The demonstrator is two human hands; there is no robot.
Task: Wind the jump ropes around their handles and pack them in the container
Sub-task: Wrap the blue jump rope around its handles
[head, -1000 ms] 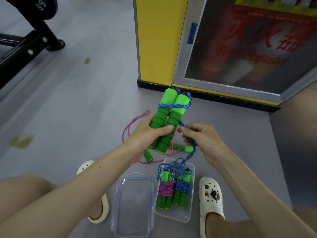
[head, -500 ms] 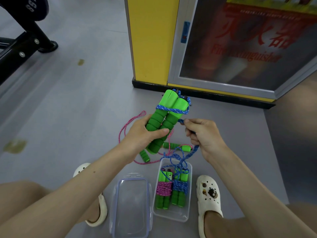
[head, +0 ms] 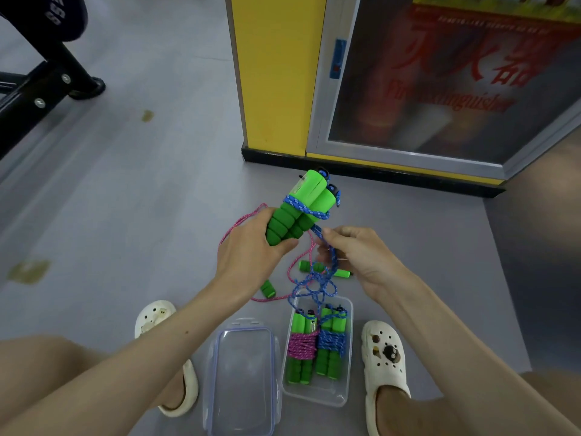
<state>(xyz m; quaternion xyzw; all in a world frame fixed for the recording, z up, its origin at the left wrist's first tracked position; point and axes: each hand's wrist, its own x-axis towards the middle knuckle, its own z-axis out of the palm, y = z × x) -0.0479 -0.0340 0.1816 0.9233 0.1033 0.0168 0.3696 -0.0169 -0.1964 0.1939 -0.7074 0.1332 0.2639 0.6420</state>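
Our left hand (head: 251, 250) grips the paired green handles (head: 298, 212); our right hand (head: 355, 256) pinches the blue rope (head: 317, 229). It's limp and tangle-prone, so we'd hold it taut near the foam.

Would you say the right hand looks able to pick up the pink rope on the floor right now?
Probably not yet: the right hand pinches the blue rope, whose slack loops cross the pink rope.

The handles (head: 284, 223) were matt, ribbed green foam; the blue rope (head: 303, 207) was braided cord. The container (head: 316, 396) and lid (head: 242, 372) were clear glossy plastic. The floor (head: 141, 199) looked smooth and matt; the cabinet pane (head: 440, 121) was reflective, framed in pale metal.
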